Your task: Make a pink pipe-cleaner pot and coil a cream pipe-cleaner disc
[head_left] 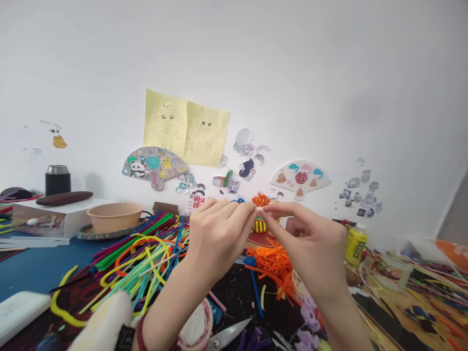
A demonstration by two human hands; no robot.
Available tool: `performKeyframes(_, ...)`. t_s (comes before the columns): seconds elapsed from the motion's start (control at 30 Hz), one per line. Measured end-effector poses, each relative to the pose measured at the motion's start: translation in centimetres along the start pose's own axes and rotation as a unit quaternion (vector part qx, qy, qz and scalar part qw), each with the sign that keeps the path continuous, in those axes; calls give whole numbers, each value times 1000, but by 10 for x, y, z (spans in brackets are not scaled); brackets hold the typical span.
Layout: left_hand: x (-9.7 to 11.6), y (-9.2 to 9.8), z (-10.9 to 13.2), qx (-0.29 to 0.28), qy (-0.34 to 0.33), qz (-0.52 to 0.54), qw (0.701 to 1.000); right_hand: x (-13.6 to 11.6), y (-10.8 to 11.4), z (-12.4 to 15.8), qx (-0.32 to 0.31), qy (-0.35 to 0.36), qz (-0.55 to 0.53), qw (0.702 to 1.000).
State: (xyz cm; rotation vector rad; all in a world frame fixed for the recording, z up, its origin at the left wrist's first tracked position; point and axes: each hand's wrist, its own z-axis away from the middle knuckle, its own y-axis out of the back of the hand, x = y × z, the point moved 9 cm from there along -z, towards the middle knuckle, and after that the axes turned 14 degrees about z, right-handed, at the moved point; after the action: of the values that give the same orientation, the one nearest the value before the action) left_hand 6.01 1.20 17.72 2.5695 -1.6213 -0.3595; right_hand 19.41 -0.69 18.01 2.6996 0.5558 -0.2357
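My left hand (219,231) and my right hand (314,241) are raised over the table with their fingertips almost meeting. Between the pinched fingers is a small pale piece (259,208), too small to name. Its ends are covered by my fingertips. Just behind it stand an orange flower-like form (261,199) and a yellow-and-red striped pot (260,225). Below my hands lies a heap of curled orange pipe cleaners (274,268). Left of my left wrist, a bundle of coloured pipe cleaners (142,265) spreads across the table.
Scissors (230,336) lie near the front edge beside a roll of tape (197,326) and purple pipe-cleaner flowers (310,314). A beige bowl (115,217) and a black flask (57,181) stand at the left. A yellow bottle (356,244) and a dark phone (383,317) are at the right.
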Motion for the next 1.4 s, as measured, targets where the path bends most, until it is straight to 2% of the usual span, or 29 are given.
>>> performKeyframes(0.2,9,1,-2,6,-36,-42,998,-7,4,0,14,41,40,998)
performKeyframes(0.4,12,1,-1,14,-29,-47,998,-14,8,0,31,72,56,995)
performKeyframes(0.57,16,2,-1,19,-26,-50,998,-13,9,0,27,69,44,996)
performKeyframes(0.8,12,5,-2,25,-17,-59,998,1,4,0,4,3,3,1000)
performKeyframes(0.93,13,4,-3,22,-27,-68,997,-2,2,0,-6,15,14,1000)
performKeyframes(1.13,13,1,-3,12,-25,-65,997,-11,6,-1,27,53,53,997)
performKeyframes(1.23,6,0,-3,8,15,-14,1000,-9,9,0,45,43,64,996)
performKeyframes(1.3,-6,-1,-3,-1,85,64,994,0,9,0,36,1,29,999)
performKeyframes(1.4,-26,-9,-1,-29,206,212,955,18,6,-1,14,-86,-70,994)
